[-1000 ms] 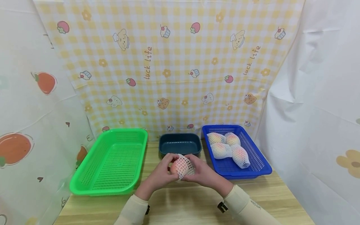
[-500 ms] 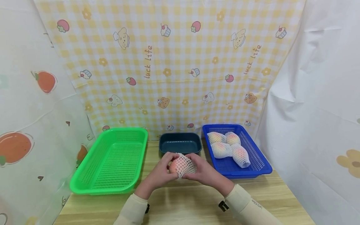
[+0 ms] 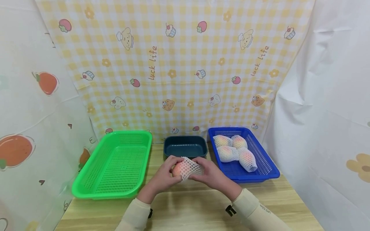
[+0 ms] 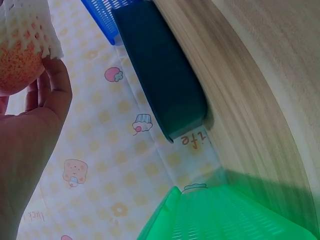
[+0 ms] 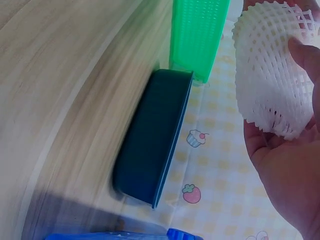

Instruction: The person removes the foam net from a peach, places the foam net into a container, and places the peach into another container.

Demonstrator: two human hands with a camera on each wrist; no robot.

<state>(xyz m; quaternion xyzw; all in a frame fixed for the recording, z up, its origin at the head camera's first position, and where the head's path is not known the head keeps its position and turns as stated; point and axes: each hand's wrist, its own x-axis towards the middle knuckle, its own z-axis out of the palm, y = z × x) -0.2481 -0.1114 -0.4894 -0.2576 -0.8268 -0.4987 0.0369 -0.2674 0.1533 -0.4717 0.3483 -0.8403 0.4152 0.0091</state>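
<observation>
In the head view a red-pink peach (image 3: 177, 169) shows at the left end of a white foam net sleeve (image 3: 190, 167), whose mesh covers its right side. My left hand (image 3: 162, 179) grips the peach, thumb and fingers also at the sleeve's edge. From the other side my right hand (image 3: 214, 175) pinches the sleeve's loose right part. The left wrist view gives the peach's speckled bare lower half (image 4: 20, 70), with the net (image 4: 42, 25) over its upper part. In the right wrist view the thumb presses on the baggy net (image 5: 270, 75). Both hands are above the wooden table.
A green basket (image 3: 138, 173) stands at the left. Behind the hands is a dark teal rectangular bin (image 3: 185, 150). The blue basket (image 3: 268, 166) at the right contains several netted peaches (image 3: 226, 154). A checked cloth (image 3: 188, 93) hangs behind.
The peach has shifted slightly left out of the net, so more bare skin shows. My right hand has drawn the sleeve a little to the right.
</observation>
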